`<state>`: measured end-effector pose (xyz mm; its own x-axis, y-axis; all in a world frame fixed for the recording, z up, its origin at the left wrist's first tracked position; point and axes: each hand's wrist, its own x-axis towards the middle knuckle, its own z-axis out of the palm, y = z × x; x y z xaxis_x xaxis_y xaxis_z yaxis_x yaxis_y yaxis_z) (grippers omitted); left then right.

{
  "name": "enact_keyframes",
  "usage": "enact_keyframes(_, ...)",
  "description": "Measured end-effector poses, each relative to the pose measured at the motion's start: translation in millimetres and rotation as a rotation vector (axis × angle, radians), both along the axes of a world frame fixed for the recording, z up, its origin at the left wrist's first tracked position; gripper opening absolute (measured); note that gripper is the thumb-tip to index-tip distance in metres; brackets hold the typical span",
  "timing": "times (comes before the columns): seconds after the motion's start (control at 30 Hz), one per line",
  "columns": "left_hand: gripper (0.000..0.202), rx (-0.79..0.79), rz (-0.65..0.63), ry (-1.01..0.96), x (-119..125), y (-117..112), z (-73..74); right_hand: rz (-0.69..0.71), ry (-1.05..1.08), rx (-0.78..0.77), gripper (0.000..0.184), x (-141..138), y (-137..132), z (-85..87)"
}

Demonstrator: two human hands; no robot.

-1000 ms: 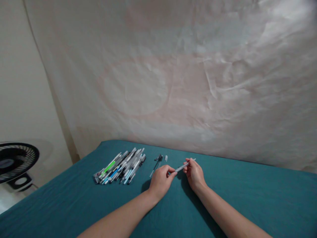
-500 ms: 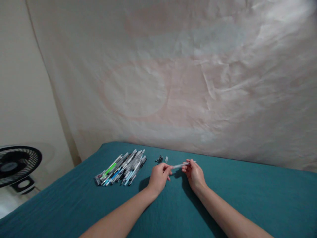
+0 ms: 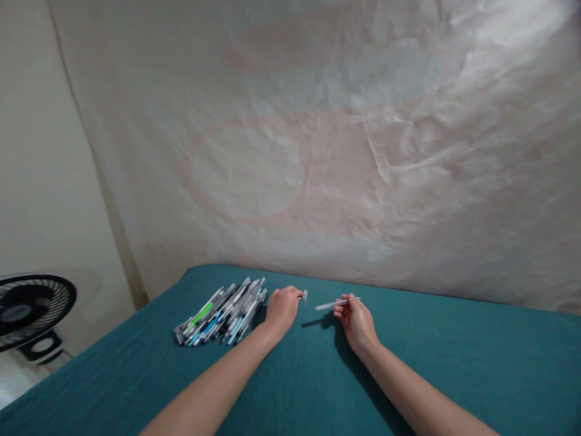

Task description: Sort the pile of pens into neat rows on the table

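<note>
My right hand (image 3: 356,322) is closed on a slim pale pen (image 3: 327,306), held between thumb and fingers. The pen points left, and a thin end sticks out past the fingertips on the right. To its left, my left hand (image 3: 282,309) is lowered, back upward, over the spot of some small dark pieces, which it now covers. Its fingers are mostly hidden beneath it, so what they hold, if anything, does not show. A small clear piece (image 3: 305,295), cap-like, lies right at its fingertips.
A pile of pens (image 3: 227,312) in white, black, green and blue lies left of my left hand. All of this is on a teal cloth (image 3: 454,357). Pale sheeting (image 3: 345,151) hangs behind the table. At far left stands a black fan (image 3: 39,306).
My left hand has let go of the pen and moved left and slightly away, over the small dark pieces. The right hand stays in place with the pen.
</note>
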<state>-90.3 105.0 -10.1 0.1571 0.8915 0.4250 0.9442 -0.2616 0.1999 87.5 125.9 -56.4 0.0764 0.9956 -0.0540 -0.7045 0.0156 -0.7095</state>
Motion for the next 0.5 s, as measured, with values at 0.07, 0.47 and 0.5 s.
enact_keyframes(0.07, 0.019, -0.001, -0.004, 0.045, 3.2, 4.9, -0.5, -0.004, -0.003, 0.006, 0.017, -0.1, 0.4, -0.4)
enact_keyframes(0.47, 0.019, 0.015, -0.002, 0.241, 8.2, 8.1, -4.1, -0.003, -0.012, 0.006, 0.016, 0.1, -1.3, 2.9)
enact_keyframes(0.5, 0.019, 0.012, -0.002, 0.248, 8.5, 8.1, -3.8, -0.003, -0.011, 0.006, 0.016, 0.0, -1.4, 2.9)
